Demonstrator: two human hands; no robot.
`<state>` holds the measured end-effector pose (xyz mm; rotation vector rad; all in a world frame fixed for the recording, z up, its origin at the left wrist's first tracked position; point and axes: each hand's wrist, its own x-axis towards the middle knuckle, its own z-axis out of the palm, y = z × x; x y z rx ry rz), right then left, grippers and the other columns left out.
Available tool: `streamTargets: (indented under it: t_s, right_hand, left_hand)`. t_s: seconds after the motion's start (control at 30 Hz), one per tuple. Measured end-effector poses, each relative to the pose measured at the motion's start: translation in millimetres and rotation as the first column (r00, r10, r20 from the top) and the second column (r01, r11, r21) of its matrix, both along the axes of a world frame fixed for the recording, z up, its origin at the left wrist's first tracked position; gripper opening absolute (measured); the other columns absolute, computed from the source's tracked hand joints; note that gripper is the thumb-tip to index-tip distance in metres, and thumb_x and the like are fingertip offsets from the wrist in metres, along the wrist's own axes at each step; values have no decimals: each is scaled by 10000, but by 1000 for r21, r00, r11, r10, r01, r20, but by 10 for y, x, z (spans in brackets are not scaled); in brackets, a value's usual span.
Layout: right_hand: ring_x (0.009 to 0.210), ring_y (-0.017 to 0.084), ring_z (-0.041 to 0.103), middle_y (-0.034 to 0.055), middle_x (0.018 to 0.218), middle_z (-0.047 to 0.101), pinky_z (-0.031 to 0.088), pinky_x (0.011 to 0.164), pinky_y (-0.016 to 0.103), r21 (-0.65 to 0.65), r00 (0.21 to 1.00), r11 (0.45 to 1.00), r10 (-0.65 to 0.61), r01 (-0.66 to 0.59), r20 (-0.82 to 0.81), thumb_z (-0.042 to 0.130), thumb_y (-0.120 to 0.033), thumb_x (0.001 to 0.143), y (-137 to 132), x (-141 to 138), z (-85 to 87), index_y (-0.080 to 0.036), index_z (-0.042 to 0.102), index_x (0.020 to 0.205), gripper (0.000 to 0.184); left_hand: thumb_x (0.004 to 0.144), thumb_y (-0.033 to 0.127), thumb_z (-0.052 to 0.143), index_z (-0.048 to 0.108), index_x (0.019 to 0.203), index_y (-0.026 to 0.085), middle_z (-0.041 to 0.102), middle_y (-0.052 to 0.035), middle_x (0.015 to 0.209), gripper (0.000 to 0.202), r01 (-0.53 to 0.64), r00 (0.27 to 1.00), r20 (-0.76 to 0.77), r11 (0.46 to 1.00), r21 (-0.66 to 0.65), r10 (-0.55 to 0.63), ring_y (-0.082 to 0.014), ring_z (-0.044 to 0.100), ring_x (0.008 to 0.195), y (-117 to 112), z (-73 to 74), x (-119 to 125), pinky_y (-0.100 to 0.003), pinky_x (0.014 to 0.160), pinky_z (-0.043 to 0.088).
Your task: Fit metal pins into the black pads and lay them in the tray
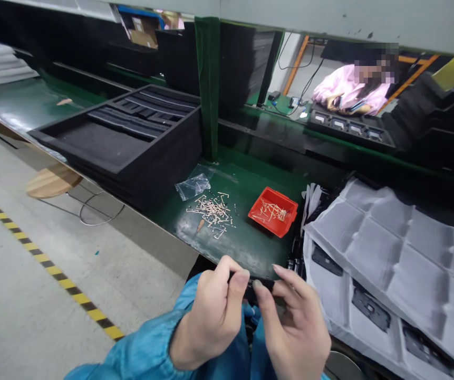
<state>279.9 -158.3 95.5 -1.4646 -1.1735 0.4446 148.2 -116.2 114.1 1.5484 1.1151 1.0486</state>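
Observation:
Both of my hands are close to my body at the lower middle, in front of the green bench edge. My left hand point(211, 316), in a blue sleeve, has its fingers curled and pinches a small black part point(259, 287). My right hand point(296, 327) meets it from the right, thumb and forefinger closed on the same black part. The part is mostly hidden by my fingers. Ahead on the bench lies a scatter of small tan pins point(213, 214), and a red tray point(273, 212) holds more of them.
A clear plastic bag point(193, 186) lies behind the pins. Stacked black foam trays point(124, 137) stand at left, white moulded trays with black parts point(393, 264) at right. A person in pink point(347, 87) works at the far bench. A wooden stool point(52, 180) and striped floor tape point(52, 270) are at left.

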Motion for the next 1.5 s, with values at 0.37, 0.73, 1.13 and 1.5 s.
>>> streamTargets:
  t_s: [0.37, 0.73, 1.13, 1.5]
  right_hand:
    - [1015, 155, 709, 28, 1060, 723, 584, 854, 251, 62, 988, 986, 154, -152, -26, 715, -133, 928, 129, 103, 85, -259, 734, 983, 139]
    - [1124, 193, 678, 83, 1284, 654, 587, 822, 287, 7, 992, 993, 120, -120, -24, 725, -234, 938, 198, 68, 31, -259, 675, 1185, 254]
    - [1051, 175, 683, 52, 1146, 673, 544, 945, 340, 218, 949, 973, 10, -82, 314, 665, -102, 949, 237, 5, -128, -221, 699, 976, 126]
    - [639, 89, 715, -54, 721, 722, 577, 623, 155, -108, 883, 973, 134, -202, -451, 759, -348, 939, 345, -147, -83, -271, 610, 1196, 307]
  left_hand:
    - [1102, 334, 426, 463, 791, 227, 395, 97, 498, 331, -20, 987, -161, 1000, -9, 18, -70, 394, 389, 16, 60, -6, -221, 439, 274]
    - [1054, 237, 483, 463, 772, 216, 297, 130, 495, 283, -120, 974, -185, 991, 62, 130, -48, 300, 368, 90, -20, -5, -201, 390, 185]
    - [1055, 225, 499, 479, 788, 211, 321, 129, 509, 268, -110, 971, -205, 991, 71, 122, -42, 310, 378, 149, -66, 28, -185, 394, 199]
    - [1038, 162, 516, 495, 820, 218, 350, 123, 516, 226, -152, 965, -183, 970, 187, 187, -43, 345, 369, 160, -121, 6, -194, 411, 228]
